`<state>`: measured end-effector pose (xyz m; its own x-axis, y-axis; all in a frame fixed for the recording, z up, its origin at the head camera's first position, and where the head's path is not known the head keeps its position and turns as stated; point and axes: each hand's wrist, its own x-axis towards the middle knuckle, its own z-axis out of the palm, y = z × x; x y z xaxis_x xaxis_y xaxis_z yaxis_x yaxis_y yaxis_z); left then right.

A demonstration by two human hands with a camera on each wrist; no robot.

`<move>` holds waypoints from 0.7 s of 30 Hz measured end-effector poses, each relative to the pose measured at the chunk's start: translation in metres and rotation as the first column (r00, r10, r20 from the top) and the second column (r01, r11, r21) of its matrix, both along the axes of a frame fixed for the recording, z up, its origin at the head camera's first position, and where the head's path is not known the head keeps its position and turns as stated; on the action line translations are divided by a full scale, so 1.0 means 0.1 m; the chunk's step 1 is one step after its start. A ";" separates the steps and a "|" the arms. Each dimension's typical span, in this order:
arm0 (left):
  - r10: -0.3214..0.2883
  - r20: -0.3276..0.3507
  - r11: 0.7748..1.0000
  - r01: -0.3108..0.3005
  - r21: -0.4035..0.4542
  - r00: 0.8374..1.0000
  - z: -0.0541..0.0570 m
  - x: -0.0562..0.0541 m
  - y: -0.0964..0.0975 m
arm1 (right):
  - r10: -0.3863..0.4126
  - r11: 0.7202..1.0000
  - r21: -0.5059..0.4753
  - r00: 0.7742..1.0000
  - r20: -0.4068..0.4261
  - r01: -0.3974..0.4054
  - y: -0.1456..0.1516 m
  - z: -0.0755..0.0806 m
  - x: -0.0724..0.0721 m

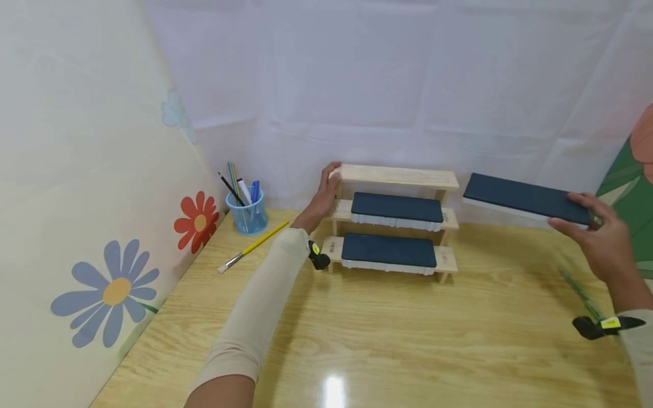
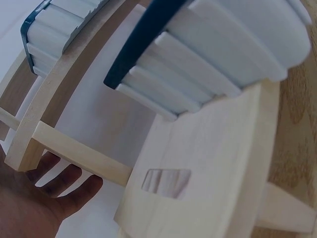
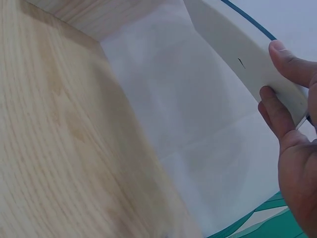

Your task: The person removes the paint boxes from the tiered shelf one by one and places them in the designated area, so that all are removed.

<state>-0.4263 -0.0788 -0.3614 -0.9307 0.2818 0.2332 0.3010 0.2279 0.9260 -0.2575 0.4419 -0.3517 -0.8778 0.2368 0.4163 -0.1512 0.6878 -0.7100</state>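
A three-tier wooden stand [image 1: 398,174] stands against the back cloth; its top tier is bare. My left hand [image 1: 322,198] grips the left end of that top tier. In the left wrist view, the fingers [image 2: 79,193] bend in behind the wood. A long dark blue box with white ribbed sides [image 1: 397,207] lies on the middle tier, and a matching box [image 1: 389,250] on the lowest. To the right of the stand, my right hand [image 1: 607,241] pinches the right end of another flat blue-and-white box [image 1: 525,195], held in the air; its pale underside shows in the right wrist view.
A blue cup [image 1: 247,215] of pens and pencils stands left of the stand. Beside it lies a yellow paintbrush [image 1: 253,246] on the wooden table [image 1: 388,340]. A green pen-like stick [image 1: 581,292] lies under my right forearm. White cloth [image 1: 357,79] hangs behind.
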 end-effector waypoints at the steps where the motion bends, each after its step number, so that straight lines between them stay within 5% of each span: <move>1: 0.004 0.000 1.000 -0.004 -0.002 1.000 0.00 0.00 0.00 | -0.003 1.000 0.001 1.000 0.004 0.003 0.01 -0.02 0.00; 21: 0.019 -0.025 1.000 -0.019 -0.003 1.000 0.00 -0.02 0.02 | 0.035 0.999 0.002 0.992 0.119 -0.036 0.02 -0.50 0.06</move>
<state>-0.4281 -0.0770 -0.3610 -0.9299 0.2651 0.2551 0.3193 0.2368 0.9176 -0.2518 0.4435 -0.4015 -0.9290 0.2027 0.3097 -0.0905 0.6868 -0.7212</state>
